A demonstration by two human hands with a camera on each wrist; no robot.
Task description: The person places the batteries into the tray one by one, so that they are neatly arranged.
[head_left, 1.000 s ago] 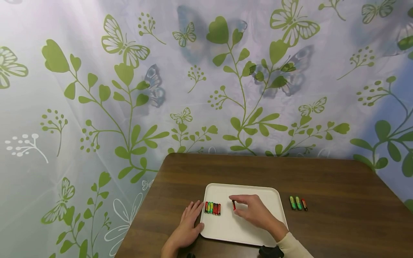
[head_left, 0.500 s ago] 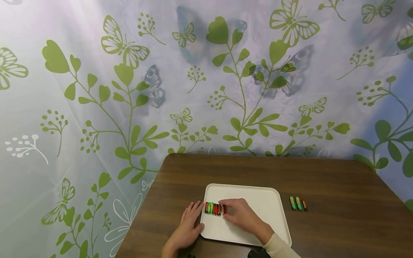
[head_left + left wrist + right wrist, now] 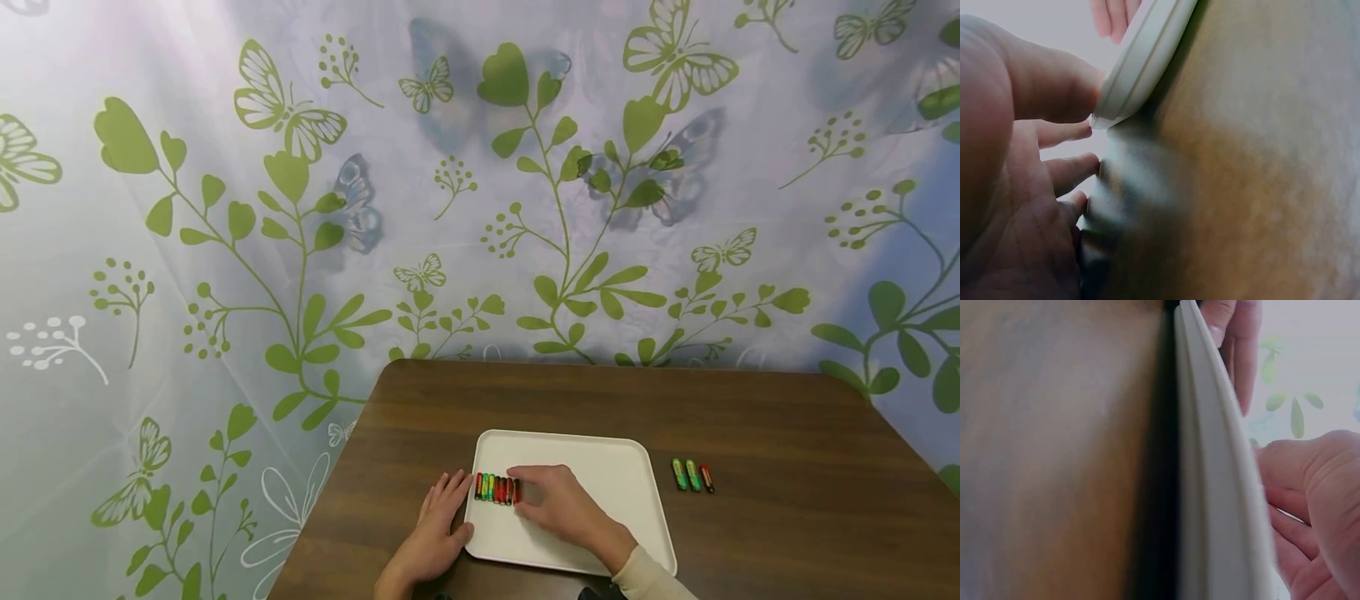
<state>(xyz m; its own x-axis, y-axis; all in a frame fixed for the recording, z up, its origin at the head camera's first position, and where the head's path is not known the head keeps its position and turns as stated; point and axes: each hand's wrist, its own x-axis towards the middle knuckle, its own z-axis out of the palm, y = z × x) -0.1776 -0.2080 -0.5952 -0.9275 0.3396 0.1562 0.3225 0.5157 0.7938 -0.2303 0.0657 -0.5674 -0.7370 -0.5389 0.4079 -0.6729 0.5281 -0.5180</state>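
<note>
In the head view, a row of several small batteries (image 3: pixel 491 488), some green and yellow, others red and black, lies side by side near the left edge of a white tray (image 3: pixel 600 467). My right hand (image 3: pixel 562 507) pinches a red and black battery (image 3: pixel 517 492) between thumb and index finger, at the right end of that row. Spread and straight, the fingers of my left hand (image 3: pixel 429 537) rest against the tray's left rim. The left wrist view has the left thumb (image 3: pixel 1060 87) touching the tray rim (image 3: pixel 1138 69). In the right wrist view, the tray's side hides the batteries.
Right of the tray, two green batteries (image 3: pixel 686 474) and a red and black one (image 3: pixel 707 478) lie on the brown wooden table (image 3: pixel 780 450). Behind the table hangs a curtain (image 3: pixel 465 208) printed with leaves and butterflies.
My right hand has moved left across the tray with the red and black battery, bringing it up to the right end of the row. The left hand has stayed at the tray's edge.
</note>
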